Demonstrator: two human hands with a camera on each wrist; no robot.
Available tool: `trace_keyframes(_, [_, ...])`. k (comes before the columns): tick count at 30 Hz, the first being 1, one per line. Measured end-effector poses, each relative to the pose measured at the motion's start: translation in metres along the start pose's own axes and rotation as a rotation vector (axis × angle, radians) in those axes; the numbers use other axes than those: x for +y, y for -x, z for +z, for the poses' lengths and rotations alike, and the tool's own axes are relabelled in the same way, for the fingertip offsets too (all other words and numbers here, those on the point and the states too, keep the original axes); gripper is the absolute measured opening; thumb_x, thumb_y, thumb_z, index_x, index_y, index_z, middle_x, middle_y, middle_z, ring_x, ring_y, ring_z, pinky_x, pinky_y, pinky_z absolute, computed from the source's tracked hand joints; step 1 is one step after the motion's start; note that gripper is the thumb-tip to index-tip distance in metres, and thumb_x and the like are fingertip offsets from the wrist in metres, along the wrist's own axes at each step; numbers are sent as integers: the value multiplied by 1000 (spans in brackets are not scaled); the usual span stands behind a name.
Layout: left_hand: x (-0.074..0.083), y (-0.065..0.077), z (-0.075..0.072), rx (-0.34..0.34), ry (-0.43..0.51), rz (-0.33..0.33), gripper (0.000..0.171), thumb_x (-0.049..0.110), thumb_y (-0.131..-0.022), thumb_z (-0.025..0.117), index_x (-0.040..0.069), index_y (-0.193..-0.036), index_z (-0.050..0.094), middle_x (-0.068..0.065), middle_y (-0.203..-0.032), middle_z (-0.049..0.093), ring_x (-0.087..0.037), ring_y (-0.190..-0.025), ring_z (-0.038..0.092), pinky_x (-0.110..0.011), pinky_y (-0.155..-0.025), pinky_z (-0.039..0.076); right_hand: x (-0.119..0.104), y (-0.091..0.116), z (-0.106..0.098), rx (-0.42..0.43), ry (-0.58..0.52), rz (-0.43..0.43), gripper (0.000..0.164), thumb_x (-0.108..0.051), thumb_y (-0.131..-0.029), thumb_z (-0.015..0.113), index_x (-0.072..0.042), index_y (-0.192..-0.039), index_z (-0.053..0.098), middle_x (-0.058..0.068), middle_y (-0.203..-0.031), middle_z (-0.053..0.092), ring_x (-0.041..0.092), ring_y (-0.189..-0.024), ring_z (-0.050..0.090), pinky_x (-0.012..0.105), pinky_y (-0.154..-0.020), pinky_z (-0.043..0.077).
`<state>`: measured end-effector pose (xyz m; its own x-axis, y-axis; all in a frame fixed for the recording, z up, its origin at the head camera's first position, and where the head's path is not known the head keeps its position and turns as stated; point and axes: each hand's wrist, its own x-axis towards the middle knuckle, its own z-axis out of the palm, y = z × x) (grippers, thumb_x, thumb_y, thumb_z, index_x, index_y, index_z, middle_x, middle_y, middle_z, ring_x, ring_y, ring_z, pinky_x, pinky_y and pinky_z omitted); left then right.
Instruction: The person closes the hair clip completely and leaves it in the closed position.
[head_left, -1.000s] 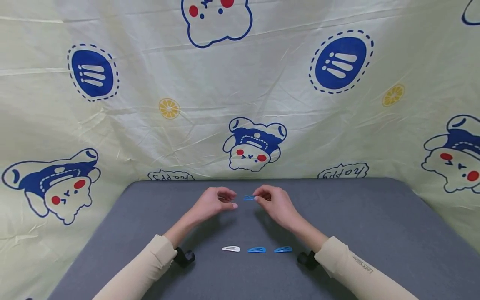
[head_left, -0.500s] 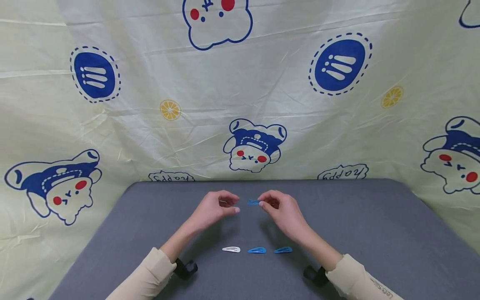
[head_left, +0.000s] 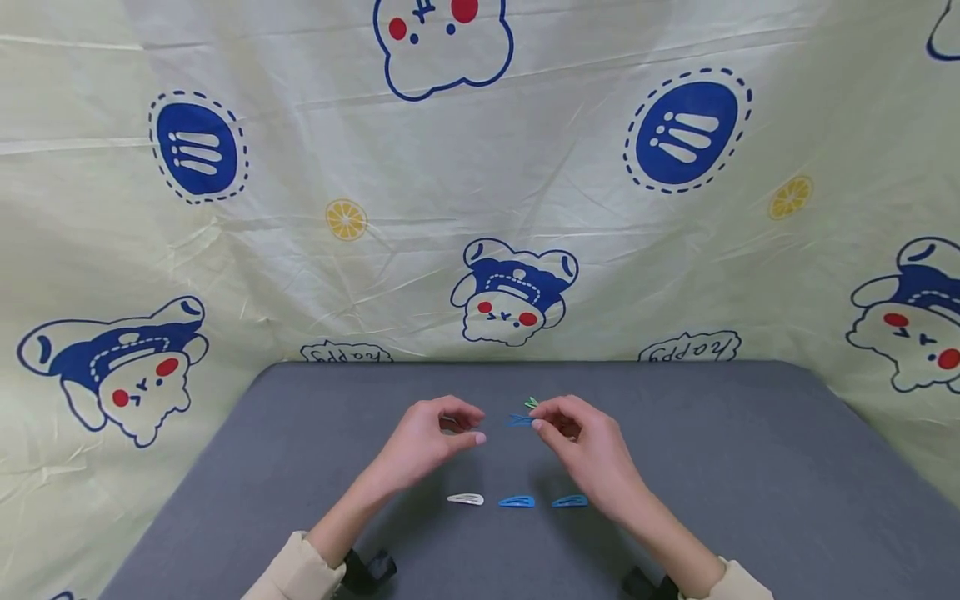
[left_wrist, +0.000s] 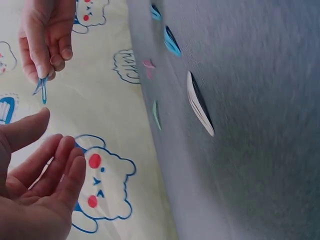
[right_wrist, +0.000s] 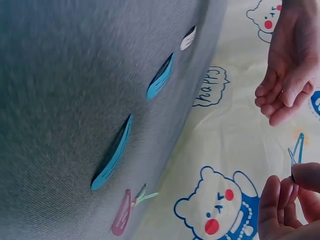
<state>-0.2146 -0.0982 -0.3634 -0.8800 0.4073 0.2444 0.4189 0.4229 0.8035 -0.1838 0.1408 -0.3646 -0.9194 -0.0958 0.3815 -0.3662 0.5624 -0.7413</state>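
Note:
My right hand (head_left: 592,450) pinches a blue snap hair clip (head_left: 520,420) by one end, above the table. In the right wrist view, the two parts of this held hair clip (right_wrist: 298,150) stand spread apart. My left hand (head_left: 431,437) is just left of it, fingers loosely bent with a gap to the thumb, holding nothing and not touching the clip. Below the hands lie a white hair clip (head_left: 466,499), a blue hair clip (head_left: 517,502) and another blue hair clip (head_left: 570,501), in a row.
Past my right hand a green hair clip (head_left: 532,402) shows partly. A pink hair clip (right_wrist: 121,212) lies near it in the right wrist view, hidden in the head view. The grey table (head_left: 337,400) ends at a patterned curtain (head_left: 405,283).
Both hands have come a little nearer and to the right, the right one still pinching the blue hair clip. The green hair clip has come into sight behind the right hand.

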Motion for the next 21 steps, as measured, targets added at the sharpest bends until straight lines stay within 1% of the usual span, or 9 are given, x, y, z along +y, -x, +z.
trace_keyframes(4, [7, 10, 1, 17, 6, -15, 23, 21, -87, 76, 14, -109, 72, 8, -101, 68, -12, -91, 62, -31, -82, 52, -6, 10, -4, 25, 23, -40, 13, -13, -91, 72, -23, -99, 71, -11, -88, 62, 7, -79, 58, 30, -77, 53])
trace_keyframes(8, [13, 18, 2, 29, 21, -12, 22, 22, -87, 77, 15, -108, 72, 8, -102, 68, -16, -94, 63, -34, -85, 52, -11, 18, -8, 41, 26, -71, 14, -13, -90, 73, -25, -97, 70, -13, -85, 60, 7, -77, 57, 30, -75, 53])
trace_keyframes(12, [19, 26, 3, 29, 27, -3, 22, 23, -87, 77, 16, -107, 73, 9, -102, 68, -22, -97, 64, -36, -87, 51, -17, 25, -11, 37, 11, -69, 17, -12, -90, 73, -27, -97, 69, -14, -85, 59, 7, -77, 58, 28, -76, 53])
trace_keyframes(14, [21, 30, 4, 35, 29, 3, 21, 23, -87, 77, 17, -106, 73, 10, -102, 68, -22, -97, 64, -33, -87, 51, -20, 29, -12, 35, 7, -61, 18, -12, -89, 74, -27, -97, 69, -14, -86, 60, 7, -77, 58, 27, -76, 53])
trace_keyframes(18, [26, 38, 7, 39, 51, 12, 20, 21, -86, 78, 19, -105, 73, 13, -101, 68, -19, -96, 64, -32, -87, 50, -27, 37, -12, 41, -8, -47, 18, -11, -89, 74, -27, -96, 69, -14, -87, 60, 7, -78, 58, 27, -77, 54])
trace_keyframes(21, [30, 41, 9, 31, 65, 4, 21, 21, -85, 78, 21, -105, 73, 15, -100, 67, -15, -95, 64, -32, -87, 51, -30, 44, -12, 49, -36, -53, 18, -11, -89, 73, -28, -95, 69, -15, -87, 60, 7, -77, 59, 27, -78, 54])
